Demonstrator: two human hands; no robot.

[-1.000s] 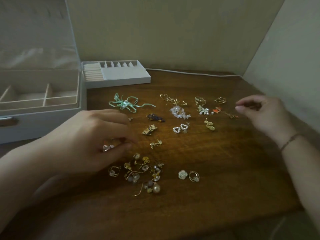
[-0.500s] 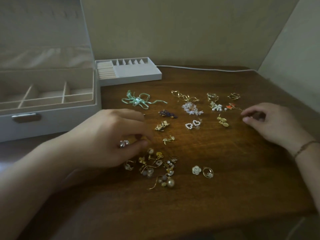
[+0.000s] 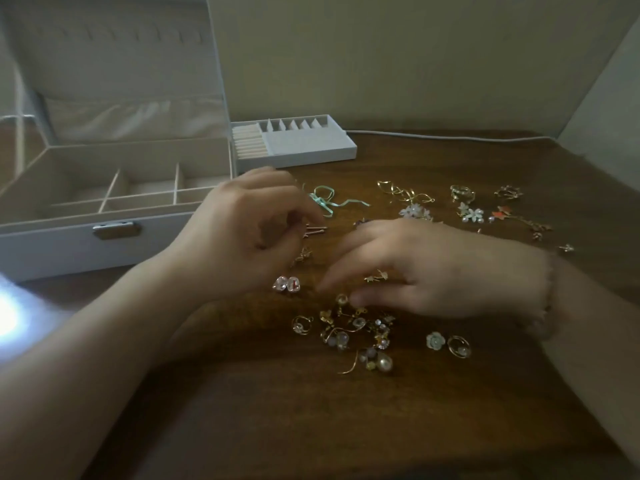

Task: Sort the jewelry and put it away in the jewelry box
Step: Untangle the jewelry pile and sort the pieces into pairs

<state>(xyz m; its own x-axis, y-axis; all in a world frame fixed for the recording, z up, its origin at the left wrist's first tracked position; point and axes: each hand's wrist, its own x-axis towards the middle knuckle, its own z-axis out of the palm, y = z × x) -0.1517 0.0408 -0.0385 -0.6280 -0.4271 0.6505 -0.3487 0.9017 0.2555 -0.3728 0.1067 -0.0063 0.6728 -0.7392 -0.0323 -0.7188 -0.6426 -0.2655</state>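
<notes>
Blurring at its fingertips, the right hand (image 3: 443,268) is reaching across the worktop (image 3: 381,427) from three o'clock, fingers stretched nearly straight and spread apart above a small gold earring (image 3: 375,276), covering several pieces beneath the palm. Whether it is touching any piece is hard to make out. The left hand (image 3: 242,233), coming in from eight o'clock, is curling its fingers; its grip is closing on thin rose-gold pins (image 3: 316,230), though what they belong to is unclear. Two clear crystal studs (image 3: 286,283) are lying just below that hand. A tangled heap of gold and pearl earrings (image 3: 356,332) is sitting at six o'clock of the hands. At ten o'clock the jewelry box (image 3: 69,237) is standing open, its divided compartments showing no contents, beside a removable tray (image 3: 311,150).
</notes>
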